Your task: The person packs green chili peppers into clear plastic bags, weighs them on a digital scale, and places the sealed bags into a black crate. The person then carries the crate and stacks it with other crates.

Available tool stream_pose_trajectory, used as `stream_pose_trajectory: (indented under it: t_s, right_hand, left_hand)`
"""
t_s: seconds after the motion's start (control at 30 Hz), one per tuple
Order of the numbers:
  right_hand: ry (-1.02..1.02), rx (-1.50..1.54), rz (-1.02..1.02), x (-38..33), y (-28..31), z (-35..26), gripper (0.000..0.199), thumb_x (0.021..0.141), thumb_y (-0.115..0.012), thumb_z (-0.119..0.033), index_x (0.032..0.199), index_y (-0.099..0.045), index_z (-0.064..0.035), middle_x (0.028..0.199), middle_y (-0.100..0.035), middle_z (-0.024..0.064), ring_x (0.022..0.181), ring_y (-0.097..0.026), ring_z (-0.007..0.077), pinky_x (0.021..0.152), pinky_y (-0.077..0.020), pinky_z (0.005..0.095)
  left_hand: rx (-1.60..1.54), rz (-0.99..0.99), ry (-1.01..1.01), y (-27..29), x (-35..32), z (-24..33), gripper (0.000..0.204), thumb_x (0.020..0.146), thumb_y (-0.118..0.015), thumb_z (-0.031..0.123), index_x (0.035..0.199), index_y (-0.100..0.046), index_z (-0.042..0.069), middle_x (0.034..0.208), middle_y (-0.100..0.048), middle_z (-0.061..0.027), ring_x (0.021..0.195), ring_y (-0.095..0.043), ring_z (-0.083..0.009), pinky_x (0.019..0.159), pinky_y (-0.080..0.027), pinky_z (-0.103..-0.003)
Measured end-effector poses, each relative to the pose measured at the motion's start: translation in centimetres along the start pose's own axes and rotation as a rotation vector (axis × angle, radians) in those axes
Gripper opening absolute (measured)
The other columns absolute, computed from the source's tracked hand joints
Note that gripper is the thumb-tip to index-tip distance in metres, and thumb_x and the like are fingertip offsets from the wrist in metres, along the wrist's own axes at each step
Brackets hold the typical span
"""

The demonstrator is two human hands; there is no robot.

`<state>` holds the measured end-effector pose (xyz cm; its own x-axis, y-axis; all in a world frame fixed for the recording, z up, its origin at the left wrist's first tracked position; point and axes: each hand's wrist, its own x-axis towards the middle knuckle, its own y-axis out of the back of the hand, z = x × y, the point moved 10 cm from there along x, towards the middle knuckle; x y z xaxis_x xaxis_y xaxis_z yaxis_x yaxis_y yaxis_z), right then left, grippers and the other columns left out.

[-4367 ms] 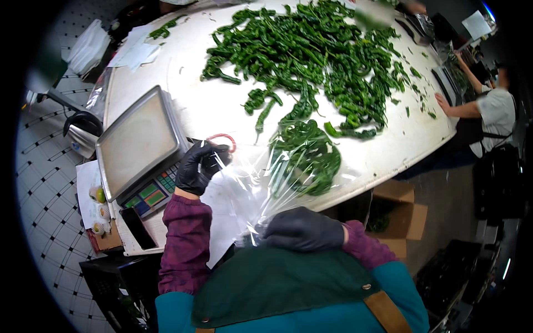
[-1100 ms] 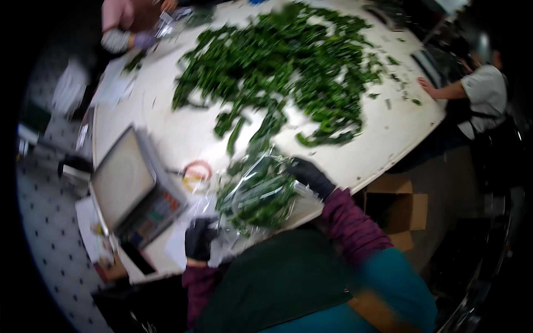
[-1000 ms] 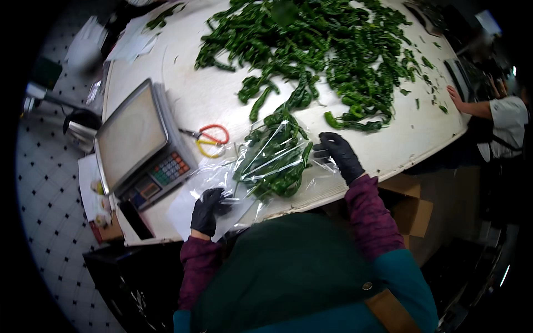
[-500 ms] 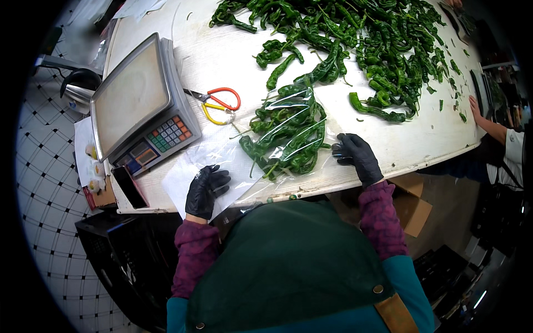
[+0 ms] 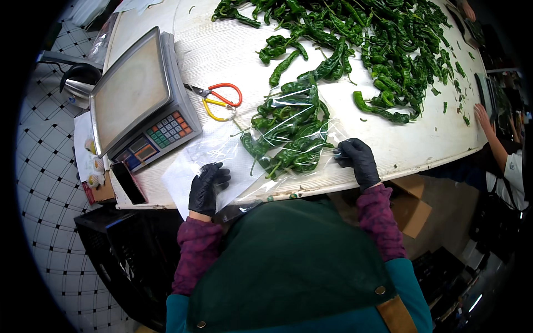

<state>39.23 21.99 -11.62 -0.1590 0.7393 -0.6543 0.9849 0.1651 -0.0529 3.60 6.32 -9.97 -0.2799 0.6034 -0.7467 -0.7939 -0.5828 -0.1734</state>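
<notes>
A clear plastic bag [image 5: 284, 133] filled with green peppers lies on the table in front of me. My right hand [image 5: 360, 161], in a black glove, pinches the film at the bag's right side. On the other side my left hand [image 5: 209, 190], also black-gloved, has its fingers curled round the loose film at the bag's left end. Under that film is a sheet of white paper [image 5: 186, 175], partly covered by the left hand. The left fingertips are partly hidden.
A scale [image 5: 136, 94] stands at the left, with a phone [image 5: 129, 183] leaning before it. Scissors with red and yellow handles [image 5: 219, 100] lie beside it. Many loose peppers [image 5: 383, 50] spread over the far table [image 5: 222, 44]. A co-worker's arm [image 5: 491, 133] rests at the right edge.
The film at the bag's right side is lifted and drawn toward my right hand. My left fingers have curled in more, and the peppers inside have shifted slightly.
</notes>
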Motion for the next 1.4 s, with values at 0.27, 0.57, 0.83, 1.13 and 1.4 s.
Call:
stream_pose_trajectory:
  t_s: [0.27, 0.57, 0.83, 1.13, 1.4]
  right_hand:
    - [-0.037, -0.002, 0.047, -0.1, 1.3, 0.4, 0.022, 0.083, -0.054, -0.026, 0.077, -0.054, -0.0047, 0.066, -0.058, 0.0063, 0.053, -0.057, 0.0127, 0.046, -0.0465, 0.0223]
    - [-0.017, 0.111, 0.064, -0.1, 1.9, 0.4, 0.035, 0.084, -0.052, -0.041, 0.078, -0.055, -0.0059, 0.062, -0.057, 0.006, 0.048, -0.055, 0.0136, 0.042, -0.0438, 0.0227]
    - [-0.004, 0.1, 0.067, -0.1, 1.9, 0.3, 0.034, 0.084, -0.052, -0.039, 0.083, -0.056, -0.0045, 0.063, -0.057, 0.0053, 0.049, -0.056, 0.0135, 0.042, -0.0436, 0.0223]
    - [0.004, 0.098, 0.057, -0.2, 2.0, 0.4, 0.036, 0.084, -0.05, -0.04, 0.086, -0.056, -0.004, 0.065, -0.059, 0.0059, 0.051, -0.058, 0.0137, 0.044, -0.0448, 0.0218]
    - [-0.038, 0.076, 0.029, -0.2, 1.8, 0.5, 0.052, 0.086, -0.039, -0.05, 0.093, -0.055, -0.0005, 0.07, -0.06, 0.0117, 0.057, -0.06, 0.0179, 0.049, -0.0475, 0.0262]
  left_hand:
    - [-0.014, 0.015, -0.152, 0.6, 0.4, 0.5, 0.011, 0.078, -0.057, 0.011, 0.081, -0.056, 0.001, 0.077, -0.058, -0.0086, 0.074, -0.055, -0.0195, 0.07, -0.044, -0.031]
    - [-0.082, 0.039, 0.043, 0.8, 0.0, -0.9, 0.024, 0.081, -0.056, 0.027, 0.09, -0.055, 0.005, 0.081, -0.06, -0.0079, 0.074, -0.057, -0.0176, 0.065, -0.044, -0.03]
    - [0.163, -0.059, 0.007, -1.2, -0.9, -1.1, 0.023, 0.08, -0.058, 0.024, 0.088, -0.055, 0.002, 0.078, -0.06, -0.0096, 0.065, -0.059, -0.0179, 0.057, -0.043, -0.025]
    - [0.191, -0.124, -0.067, -4.6, -3.2, 2.3, 0.028, 0.081, -0.055, 0.028, 0.084, -0.053, 0.001, 0.077, -0.059, -0.0112, 0.065, -0.059, -0.0182, 0.057, -0.044, -0.025]
    - [0.054, -0.239, -0.183, -8.5, -6.9, 6.3, 0.02, 0.081, -0.053, 0.019, 0.082, -0.052, -0.001, 0.072, -0.059, -0.0109, 0.06, -0.057, -0.0156, 0.055, -0.045, -0.024]
